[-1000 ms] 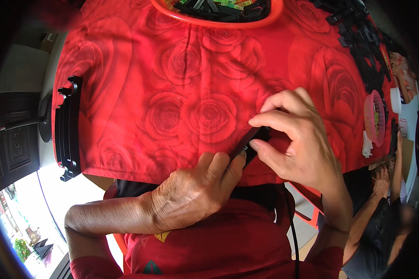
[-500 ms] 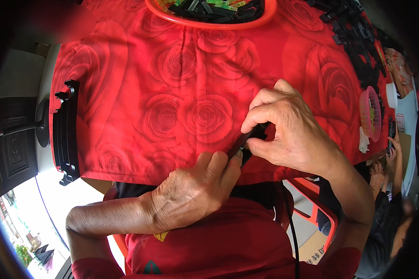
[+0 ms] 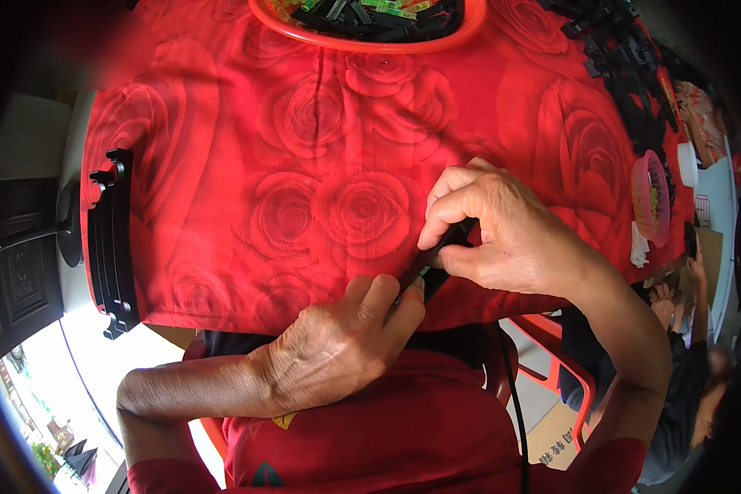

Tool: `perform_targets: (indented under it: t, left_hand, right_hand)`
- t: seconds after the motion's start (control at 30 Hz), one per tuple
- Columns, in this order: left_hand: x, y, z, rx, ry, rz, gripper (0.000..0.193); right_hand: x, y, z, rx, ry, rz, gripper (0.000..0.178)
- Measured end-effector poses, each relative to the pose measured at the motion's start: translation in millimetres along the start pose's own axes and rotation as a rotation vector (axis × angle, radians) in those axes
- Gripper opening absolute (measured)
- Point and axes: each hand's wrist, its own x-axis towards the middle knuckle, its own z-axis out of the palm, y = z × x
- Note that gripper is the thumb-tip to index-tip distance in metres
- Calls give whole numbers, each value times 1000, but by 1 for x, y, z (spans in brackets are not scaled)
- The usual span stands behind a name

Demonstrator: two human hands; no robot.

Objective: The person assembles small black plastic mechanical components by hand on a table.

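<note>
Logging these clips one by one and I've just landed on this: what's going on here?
A person holds a black part in both hands above the near edge of a red cloth. The left hand grips its nearer end; the right hand has thumb and fingers on the farther end. Black strips lie at the left, and a red basin of black and yellow-green pieces stands at the far side.

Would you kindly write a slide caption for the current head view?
Left hand and right hand hold a black part by the near edge of a red rose-patterned tablecloth.
</note>
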Motion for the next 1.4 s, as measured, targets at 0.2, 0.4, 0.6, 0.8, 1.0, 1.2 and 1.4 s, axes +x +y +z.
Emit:
perform_targets:
  t: [0.2,0.4,0.6,0.8,1.0,1.2,1.4]
  left_hand:
    - [-3,0,5,-16,4,-7,45]
    - [-3,0,2,51,-10,40,44]
    - [-6,2,9,67,-37,26,48]
    - [-2,4,2,73,-47,17,49]
    - [-3,3,6,50,-28,13,48]
    - [-3,2,6,55,-38,22,48]
    - [-3,1,2,90,-61,56,45]
  right_hand:
    - [-5,6,4,106,23,-14,13]
    - [-7,3,4,122,3,0,13]
    - [-6,2,4,134,-23,27,11]
    - [-5,2,3,128,-57,44,10]
    - [-4,2,4,111,-40,26,14]
    - [-2,-1,0,109,-55,46,14]
    - [-2,0,1,160,-79,73,11]
